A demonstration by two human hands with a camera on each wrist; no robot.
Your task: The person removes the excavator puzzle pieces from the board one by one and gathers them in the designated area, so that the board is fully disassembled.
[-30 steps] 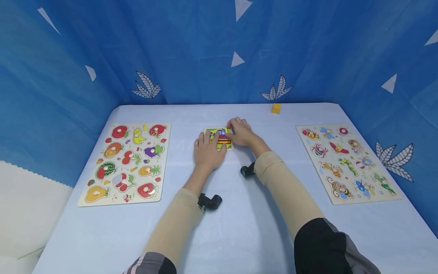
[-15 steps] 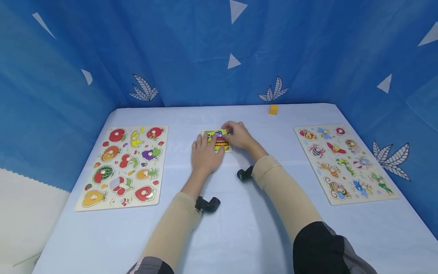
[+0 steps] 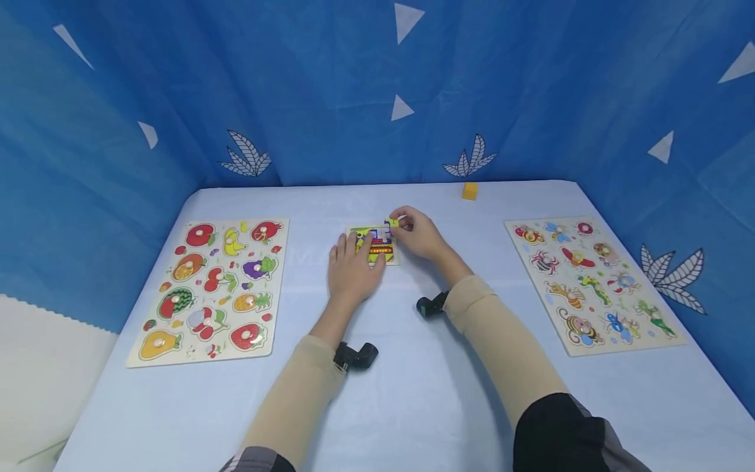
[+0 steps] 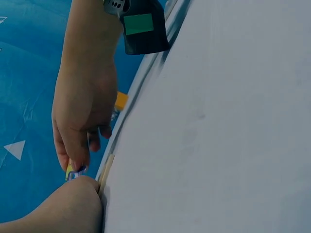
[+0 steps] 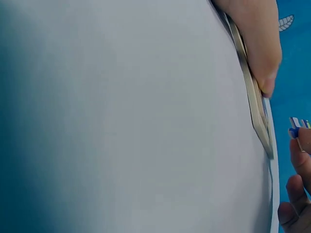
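A small jigsaw puzzle with a colourful vehicle picture lies at the middle of the table. My left hand rests on its left part with the fingers laid out straight; in the right wrist view the left thumb lies over the thin wooden tray. At the puzzle's far right corner, my right hand pinches a yellow and blue jigsaw piece between thumb and fingers. The right wrist view shows this piece held up apart from the tray. Part of the picture is hidden under the left hand.
On the left lies a fruit peg board, and on the right an insect peg board. A yellow block stands near the table's back edge. Behind hangs a blue curtain. Each wrist wears a black camera.
My right hand has lifted the jigsaw piece from the puzzle's far right corner and drawn slightly back with it. The left hand stays on the puzzle. The head view has shifted a little.
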